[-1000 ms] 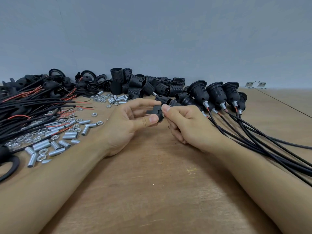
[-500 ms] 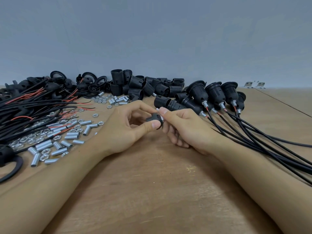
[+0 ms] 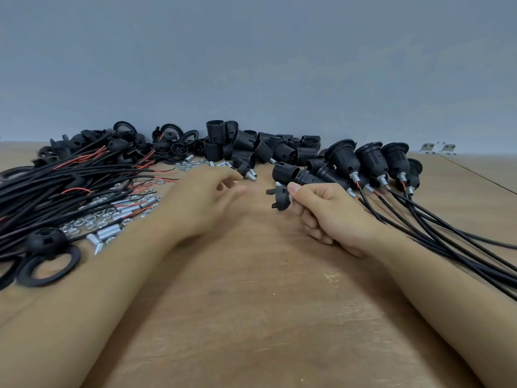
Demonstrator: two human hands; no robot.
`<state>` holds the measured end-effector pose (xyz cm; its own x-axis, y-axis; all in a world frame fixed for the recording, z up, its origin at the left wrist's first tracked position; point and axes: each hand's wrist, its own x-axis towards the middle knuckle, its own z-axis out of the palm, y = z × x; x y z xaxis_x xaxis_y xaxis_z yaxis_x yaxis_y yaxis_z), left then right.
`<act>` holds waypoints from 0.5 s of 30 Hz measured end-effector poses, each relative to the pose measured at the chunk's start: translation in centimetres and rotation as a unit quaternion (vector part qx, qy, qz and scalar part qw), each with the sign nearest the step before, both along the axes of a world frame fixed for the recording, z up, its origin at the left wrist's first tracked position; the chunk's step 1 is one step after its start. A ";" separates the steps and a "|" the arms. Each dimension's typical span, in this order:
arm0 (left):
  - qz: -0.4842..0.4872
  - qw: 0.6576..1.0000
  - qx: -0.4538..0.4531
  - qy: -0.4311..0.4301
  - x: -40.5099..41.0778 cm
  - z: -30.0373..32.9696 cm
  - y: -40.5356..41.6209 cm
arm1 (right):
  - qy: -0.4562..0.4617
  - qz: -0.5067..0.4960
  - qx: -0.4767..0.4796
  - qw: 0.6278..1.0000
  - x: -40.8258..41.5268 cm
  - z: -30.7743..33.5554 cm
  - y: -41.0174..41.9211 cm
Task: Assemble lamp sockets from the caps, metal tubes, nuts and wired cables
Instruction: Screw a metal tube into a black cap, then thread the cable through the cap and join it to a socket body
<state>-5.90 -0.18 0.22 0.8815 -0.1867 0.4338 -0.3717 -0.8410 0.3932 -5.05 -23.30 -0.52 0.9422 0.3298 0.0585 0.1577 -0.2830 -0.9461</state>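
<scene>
R hand (image 3: 330, 214) pinches a small black cap (image 3: 278, 196) btwn thumb and forefinger, held just above the desk (image 3: 251, 317) near its middle; a bit of silver metal shows at the cap's top (tube end or nut, can't tell which). L hand (image 3: 207, 203) is blurred, fingers loosely spread, holding nothing I can make out, hovering toward the far-left parts.

Step, as I judge it: fetch the next piece w/ the L while the R keeps the cap ready. To do it well I'd keep the cap steady w/ its hole facing the L hand, pick one piece only, line it up straight w/ the hole before turning, so threads don't cross.

Materials:
- metal tubes (image 3: 107, 233) short, shiny, cylindrical, scattered near the left edge w/ small hex nuts (image 3: 89, 219).
- wired cables (image 3: 70, 177) thin black sheath, red cores showing, a tangled heap far-left.
- ribbed black socket bodies (image 3: 243, 147) matte plastic, piled at the far edge.
- finished sockets (image 3: 372, 161) in a row far-right, their cables trailing to the right edge.
- flat black ring (image 3: 47, 264) by the left edge.
</scene>
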 end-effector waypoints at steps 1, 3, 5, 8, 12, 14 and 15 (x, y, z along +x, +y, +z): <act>0.095 0.993 0.048 -0.044 0.7 0.5 1.9 | 0.005 -0.001 0.003 1.000 0.1 0.0 -0.1; 0.265 0.958 0.069 -0.081 1.8 1.4 6.0 | 0.010 0.005 0.008 1.000 0.3 0.0 -0.2; 0.383 0.920 0.082 -0.024 2.2 1.5 9.4 | 0.010 0.009 0.009 1.000 0.3 -0.1 -0.1; 0.438 0.891 0.092 0.081 2.4 0.5 11.7 | 0.007 0.012 0.010 1.000 0.3 -0.2 0.0; 0.451 0.888 0.055 0.065 3.1 0.0 12.3 | 0.006 0.015 0.011 1.000 0.4 -0.2 0.0; 0.459 0.885 0.045 0.063 3.3 0.0 12.4 | 0.005 0.018 0.012 1.000 0.5 -0.2 0.0; 0.460 0.884 0.048 0.071 3.4 -0.1 12.4 | 0.005 0.019 0.012 1.000 0.5 -0.2 -0.1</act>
